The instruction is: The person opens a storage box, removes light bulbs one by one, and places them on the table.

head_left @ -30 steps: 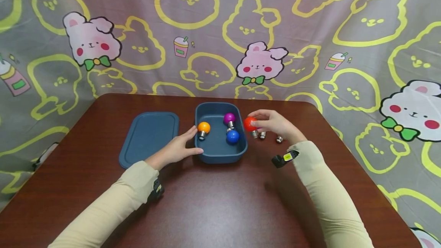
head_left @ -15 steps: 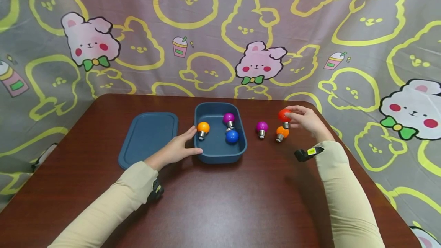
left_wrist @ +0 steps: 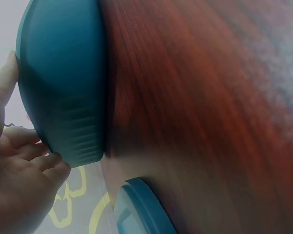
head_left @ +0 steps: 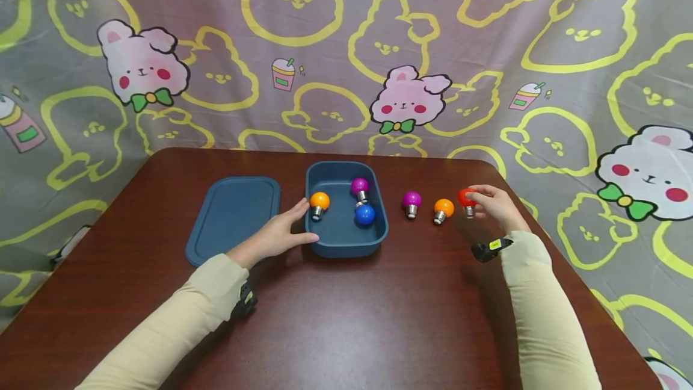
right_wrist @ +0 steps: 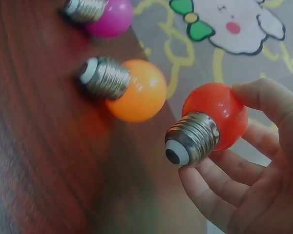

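Well to the right of the box (head_left: 346, 251), as the person sits to it, I see the right hand (head_left: 495, 204) with its fingers clamped on the red bulb (right_wrist: 219, 114), the metal base poking out; whether that base touches the tabletop (head_left: 346, 330), I can't tell. Between the box and the red bulb lie a purple bulb (head_left: 412, 199), then an orange bulb (head_left: 444, 207) closer to the hand. The left hand (head_left: 273, 236) rests against the box's left side, thumb and fingers spread apart. Inside the box, another orange bulb (head_left: 320, 200) sits by the left wall, while another purple bulb (head_left: 360, 186) and a blue bulb (head_left: 365, 215) lie base towards base along the right. The lid (head_left: 235, 218) lies flat, left of the box.
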A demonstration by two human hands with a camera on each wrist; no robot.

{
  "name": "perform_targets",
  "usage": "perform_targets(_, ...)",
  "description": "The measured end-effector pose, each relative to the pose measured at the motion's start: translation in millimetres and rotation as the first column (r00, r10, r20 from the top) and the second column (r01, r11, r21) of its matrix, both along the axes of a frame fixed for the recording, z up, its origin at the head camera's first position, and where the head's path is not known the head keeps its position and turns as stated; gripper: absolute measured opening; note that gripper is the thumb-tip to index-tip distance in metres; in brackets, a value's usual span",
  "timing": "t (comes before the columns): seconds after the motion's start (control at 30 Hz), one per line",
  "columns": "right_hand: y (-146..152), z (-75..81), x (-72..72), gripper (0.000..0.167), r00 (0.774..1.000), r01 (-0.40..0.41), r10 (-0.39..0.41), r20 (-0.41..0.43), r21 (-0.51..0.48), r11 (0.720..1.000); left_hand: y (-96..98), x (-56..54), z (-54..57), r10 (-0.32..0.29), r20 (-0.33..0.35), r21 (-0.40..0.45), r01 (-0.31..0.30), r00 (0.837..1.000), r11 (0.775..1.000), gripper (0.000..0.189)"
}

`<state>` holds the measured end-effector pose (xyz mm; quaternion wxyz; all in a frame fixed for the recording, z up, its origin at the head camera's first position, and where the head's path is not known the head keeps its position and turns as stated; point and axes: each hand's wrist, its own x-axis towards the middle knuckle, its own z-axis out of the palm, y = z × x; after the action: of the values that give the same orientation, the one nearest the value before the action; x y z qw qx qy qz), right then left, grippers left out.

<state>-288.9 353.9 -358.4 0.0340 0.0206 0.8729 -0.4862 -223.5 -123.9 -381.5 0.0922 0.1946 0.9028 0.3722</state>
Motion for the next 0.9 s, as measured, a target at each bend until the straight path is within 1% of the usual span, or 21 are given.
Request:
perform_targets(0.1, 5, -7.0, 0.1, 0.053, 1.000, 0.011, -0.011, 0.016, -0.002, 1.000, 0.2, 0.0, 0.1, 0.000, 0.002, -0.003, 0.000, 1.000, 1.000, 0.085)
perform_targets(0.23, 8, -15.6, 0.8, 0.051, 0.999, -0.003, 0.004, 0.049, -0.025, 1.000, 0.4, 0.3, 0.7, 0.003, 0.003, -0.005, -0.003, 1.000, 1.000, 0.085)
perform_targets(0.33, 9, -20.6, 0.9, 0.052, 0.998, -0.012, 0.012, 0.064, -0.002, 1.000, 0.3, 0.6, 1.0, 0.003, 0.004, -0.006, -0.003, 1.000, 1.000, 0.084)
perform_targets(0.5, 11, -27.1, -2.3, 0.054, 0.997, 0.002, -0.004, 0.076, 0.029, 1.000, -0.1, 1.1, 1.6, 0.000, 0.005, -0.007, 0.000, 1.000, 1.000, 0.084)
perform_targets(0.63, 11, -29.6, -4.6, 0.054, 0.997, 0.016, -0.020, 0.079, 0.048, 0.999, -0.3, 1.1, 2.3, -0.003, -0.001, -0.007, 0.003, 1.000, 1.000, 0.084)
perform_targets(0.9, 10, -28.6, -2.9, 0.055, 0.996, 0.008, -0.015, 0.089, 0.079, 0.997, -0.5, 1.7, 2.3, -0.003, 0.006, -0.004, 0.003, 1.000, 1.000, 0.084)
